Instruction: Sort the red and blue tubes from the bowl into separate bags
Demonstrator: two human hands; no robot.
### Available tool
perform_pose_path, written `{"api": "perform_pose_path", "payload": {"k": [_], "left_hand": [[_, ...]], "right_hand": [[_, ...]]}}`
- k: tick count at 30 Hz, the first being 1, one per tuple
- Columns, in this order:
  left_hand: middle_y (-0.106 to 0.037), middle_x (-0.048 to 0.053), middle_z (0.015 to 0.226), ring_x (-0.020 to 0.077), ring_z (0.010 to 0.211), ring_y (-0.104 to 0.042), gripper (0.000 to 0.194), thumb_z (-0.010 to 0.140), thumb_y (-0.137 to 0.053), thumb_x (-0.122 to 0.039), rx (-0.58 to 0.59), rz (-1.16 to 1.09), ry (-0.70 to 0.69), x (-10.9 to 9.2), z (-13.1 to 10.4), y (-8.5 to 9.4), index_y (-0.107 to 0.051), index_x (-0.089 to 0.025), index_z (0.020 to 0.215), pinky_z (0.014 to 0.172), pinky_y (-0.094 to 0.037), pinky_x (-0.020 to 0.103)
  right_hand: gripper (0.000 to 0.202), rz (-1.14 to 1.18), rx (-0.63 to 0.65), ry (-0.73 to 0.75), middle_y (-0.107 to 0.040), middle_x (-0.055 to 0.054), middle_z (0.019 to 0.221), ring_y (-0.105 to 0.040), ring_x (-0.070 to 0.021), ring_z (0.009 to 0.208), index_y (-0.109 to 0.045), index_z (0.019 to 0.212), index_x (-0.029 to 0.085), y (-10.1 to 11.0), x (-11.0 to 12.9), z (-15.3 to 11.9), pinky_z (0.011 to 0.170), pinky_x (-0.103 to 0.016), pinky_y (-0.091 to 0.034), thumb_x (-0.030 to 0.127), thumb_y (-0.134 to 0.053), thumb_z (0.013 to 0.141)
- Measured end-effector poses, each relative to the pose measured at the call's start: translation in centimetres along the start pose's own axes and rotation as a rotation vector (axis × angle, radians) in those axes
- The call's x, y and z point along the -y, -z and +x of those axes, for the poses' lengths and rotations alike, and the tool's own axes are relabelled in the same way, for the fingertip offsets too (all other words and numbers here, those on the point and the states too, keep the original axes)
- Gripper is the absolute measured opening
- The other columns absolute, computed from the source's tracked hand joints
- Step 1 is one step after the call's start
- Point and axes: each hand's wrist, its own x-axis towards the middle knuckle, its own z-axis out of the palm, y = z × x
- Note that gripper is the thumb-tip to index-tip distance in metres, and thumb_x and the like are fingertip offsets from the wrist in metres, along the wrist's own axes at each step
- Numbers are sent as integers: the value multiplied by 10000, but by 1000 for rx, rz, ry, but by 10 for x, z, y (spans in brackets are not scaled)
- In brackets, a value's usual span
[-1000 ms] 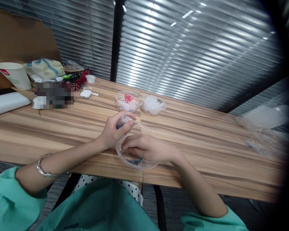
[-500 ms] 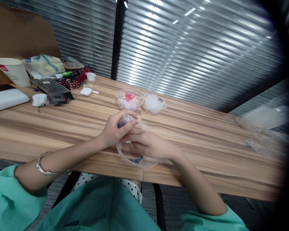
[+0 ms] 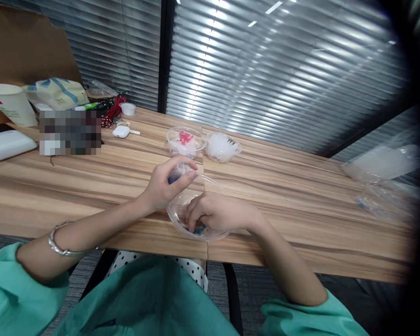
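My left hand (image 3: pixel 164 183) is wrapped round a small clear bag (image 3: pixel 177 172) with something dark blue in it, above the back left rim of a clear round bowl. My right hand (image 3: pixel 217 211) reaches into the clear bowl (image 3: pixel 173 215), its fingers bent down at small blue pieces (image 3: pixel 199 230) on the bottom. Whether a piece is between those fingertips is hidden. Behind the hands stand a clear container (image 3: pixel 185 140) with a red and white item and a second one (image 3: pixel 223 147) with white spiky pieces.
At the left are a paper cup (image 3: pixel 12 105), a white device (image 3: pixel 10 145), a tissue pack (image 3: pixel 58 93), red cords (image 3: pixel 114 109) and a white earphone case (image 3: pixel 121 131). Clear plastic bags (image 3: pixel 388 163) lie at the right, and blinds stand behind the table.
My right hand has moved away from my left hand and down into the bowl, to the blue pieces. My left hand still holds the small bag. The view has shifted slightly.
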Motion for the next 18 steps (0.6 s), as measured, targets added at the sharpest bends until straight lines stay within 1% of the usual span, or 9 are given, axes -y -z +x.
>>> {"api": "perform_pose_path", "payload": {"k": [2, 4, 8, 11, 15, 18], "left_hand": [[-456, -44, 553, 100, 473, -405, 326, 898, -589, -491, 12, 16, -7, 0, 0, 1, -609, -176, 976, 462, -296, 231], [-469, -46, 566, 98, 482, -410, 312, 899, -589, -480, 29, 34, -20, -1, 0, 1, -610, -180, 981, 478, -315, 227], [-551, -27, 670, 88, 530, -444, 272, 898, -598, -439, 55, 100, -64, -7, 0, 2, -616, -178, 971, 529, -358, 216], [-612, -3, 773, 89, 583, -477, 258, 900, -595, -423, 52, 187, -100, -12, 0, 1, -621, -172, 955, 568, -381, 214], [-626, 4, 783, 98, 591, -498, 270, 899, -583, -434, 59, 229, -104, -14, -1, 1, -621, -172, 956, 562, -397, 216], [-640, 10, 814, 106, 615, -523, 265, 894, -589, -428, 66, 241, -114, -15, -1, 2, -623, -175, 965, 572, -413, 218]], "right_hand": [[390, -18, 23, -30, -750, -18, 863, -619, -127, 750, -778, 854, 165, 0, 0, -1, 701, -226, -447, -41, -478, 714], [367, -29, 23, -67, -747, -18, 842, -602, -122, 715, -783, 849, 169, 0, 1, -2, 660, -218, -429, -14, -492, 720], [320, -50, 37, -154, -727, -12, 785, -563, -109, 646, -779, 848, 175, 3, 8, -7, 578, -206, -382, 34, -517, 731], [296, -82, 62, -166, -719, -8, 786, -557, -111, 651, -770, 852, 182, 5, 13, -12, 584, -212, -377, 50, -530, 740], [242, -126, 84, -150, -707, -9, 799, -562, -129, 684, -730, 846, 181, 8, 17, -16, 617, -235, -384, 55, -549, 746], [286, -49, 180, -115, -706, -16, 849, -578, -138, 729, -704, 914, 171, 11, 15, -16, 655, -240, -417, 27, -528, 741]]}}
